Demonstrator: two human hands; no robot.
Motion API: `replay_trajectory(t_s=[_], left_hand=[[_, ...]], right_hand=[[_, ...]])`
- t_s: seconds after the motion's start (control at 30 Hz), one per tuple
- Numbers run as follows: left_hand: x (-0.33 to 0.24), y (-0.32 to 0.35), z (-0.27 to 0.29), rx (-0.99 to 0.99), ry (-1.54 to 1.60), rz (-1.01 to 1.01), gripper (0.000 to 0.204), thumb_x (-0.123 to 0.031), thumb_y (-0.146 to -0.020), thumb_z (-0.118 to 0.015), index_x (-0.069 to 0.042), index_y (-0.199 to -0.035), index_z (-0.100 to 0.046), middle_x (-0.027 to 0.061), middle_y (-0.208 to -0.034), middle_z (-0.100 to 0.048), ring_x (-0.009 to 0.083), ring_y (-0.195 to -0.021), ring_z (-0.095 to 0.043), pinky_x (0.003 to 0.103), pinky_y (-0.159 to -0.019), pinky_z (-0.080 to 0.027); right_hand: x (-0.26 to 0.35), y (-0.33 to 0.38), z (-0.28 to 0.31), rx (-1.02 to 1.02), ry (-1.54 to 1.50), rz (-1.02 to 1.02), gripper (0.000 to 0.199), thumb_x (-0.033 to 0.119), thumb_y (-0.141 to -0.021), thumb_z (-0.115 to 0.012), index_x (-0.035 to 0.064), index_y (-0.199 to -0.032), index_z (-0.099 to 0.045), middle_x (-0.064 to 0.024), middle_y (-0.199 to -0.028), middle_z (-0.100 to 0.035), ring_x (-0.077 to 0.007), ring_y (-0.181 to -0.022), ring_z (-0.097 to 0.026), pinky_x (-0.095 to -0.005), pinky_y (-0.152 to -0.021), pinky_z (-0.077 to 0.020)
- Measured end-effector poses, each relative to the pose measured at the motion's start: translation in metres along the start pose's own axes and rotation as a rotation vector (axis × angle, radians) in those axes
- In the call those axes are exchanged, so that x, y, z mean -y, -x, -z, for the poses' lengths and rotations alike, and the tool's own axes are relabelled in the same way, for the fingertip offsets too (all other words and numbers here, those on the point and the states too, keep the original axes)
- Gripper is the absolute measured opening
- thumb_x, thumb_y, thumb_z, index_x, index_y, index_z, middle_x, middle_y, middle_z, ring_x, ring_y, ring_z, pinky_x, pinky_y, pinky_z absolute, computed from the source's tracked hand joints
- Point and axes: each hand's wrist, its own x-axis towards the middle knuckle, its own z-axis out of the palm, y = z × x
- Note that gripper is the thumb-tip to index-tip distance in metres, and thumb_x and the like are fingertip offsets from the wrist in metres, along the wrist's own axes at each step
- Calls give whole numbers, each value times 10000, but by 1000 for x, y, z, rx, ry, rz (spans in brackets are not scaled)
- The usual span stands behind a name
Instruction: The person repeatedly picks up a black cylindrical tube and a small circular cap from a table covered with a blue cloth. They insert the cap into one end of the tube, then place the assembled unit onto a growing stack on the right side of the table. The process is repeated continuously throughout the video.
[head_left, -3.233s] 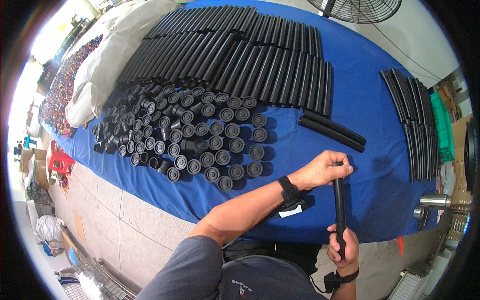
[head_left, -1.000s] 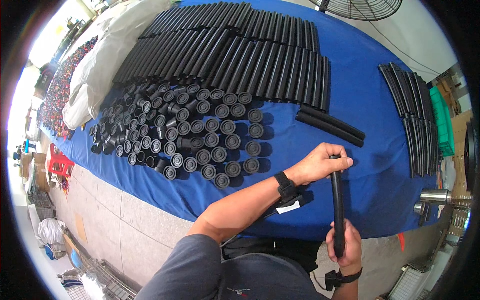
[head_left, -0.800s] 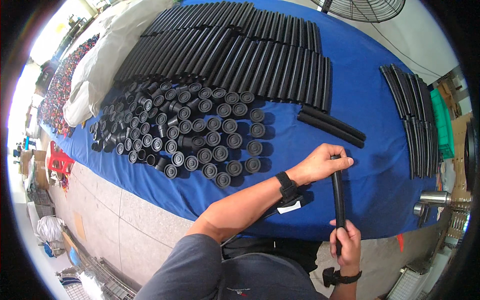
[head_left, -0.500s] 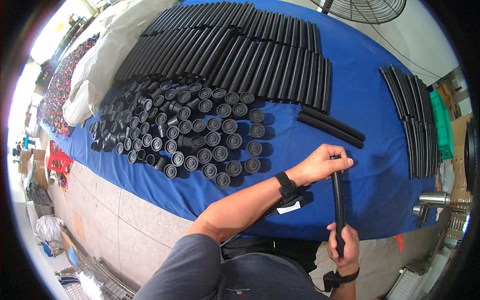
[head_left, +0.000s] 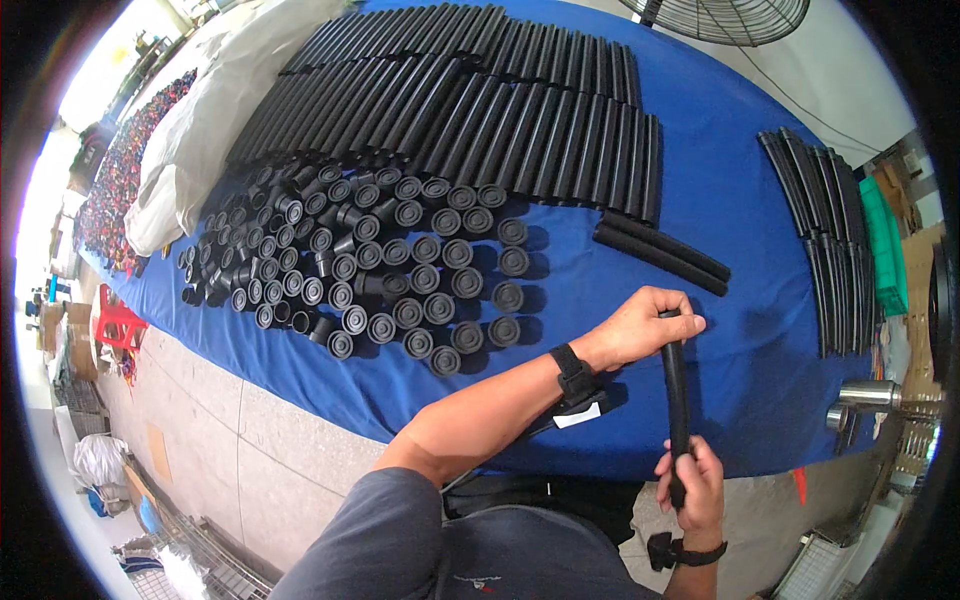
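Observation:
A black tube (head_left: 677, 400) stands out lengthwise between my two hands, over the front part of the blue cloth. My left hand (head_left: 650, 325) is closed round its far end, thumb across the top. Around the near end, by the table's front edge, my right hand (head_left: 695, 482) is wrapped with its thumb along the tube. Beyond my left hand two loose black tubes (head_left: 662, 252) lie side by side at a slant. To the left spread many round black end caps (head_left: 425, 278), most showing ringed faces, some on their sides.
Rows of black tubes (head_left: 450, 110) cover the far side of the table. More tubes (head_left: 820, 240) lie stacked at the right, next to a green crate (head_left: 884, 245) and a metal cylinder (head_left: 868, 396). A fan (head_left: 730, 15) stands behind; a white sheet (head_left: 200, 150) lies at left.
My right hand has moved slightly up along the tube, away from me, and its fingers have shifted. My left hand stays in place on the far end.

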Motion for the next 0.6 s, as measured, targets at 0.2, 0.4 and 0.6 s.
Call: replay_trajectory(t_s=[0.2,0.4,0.6], left_hand=[[-8,5,-2,27,17,27,285,-321,-986,-696,-94,-822,-644,-71,-663,-544,22,-551,-440,220,-483,-329],[-7,6,0,59,58,6,267,-325,-981,-701,-98,-849,-652,-71,-659,-549,17,-556,-454,212,-479,-335],[-4,2,0,-40,-178,16,227,-303,-985,-684,-104,-878,-680,-65,-724,-546,34,-594,-438,228,-514,-326]], right_hand=[[11,8,-1,89,-489,-243,321,244,-1030,-547,-60,-1112,-610,-92,-689,-628,-107,-407,-520,-246,-353,-410],[16,9,-6,89,-482,-177,406,348,-1055,-525,-35,-1186,-558,-169,-814,-662,-127,-443,-547,-253,-368,-417],[7,1,1,-52,190,-167,331,282,-1005,-657,27,-1210,-609,-70,-729,-636,-129,-479,-545,-246,-448,-434]])
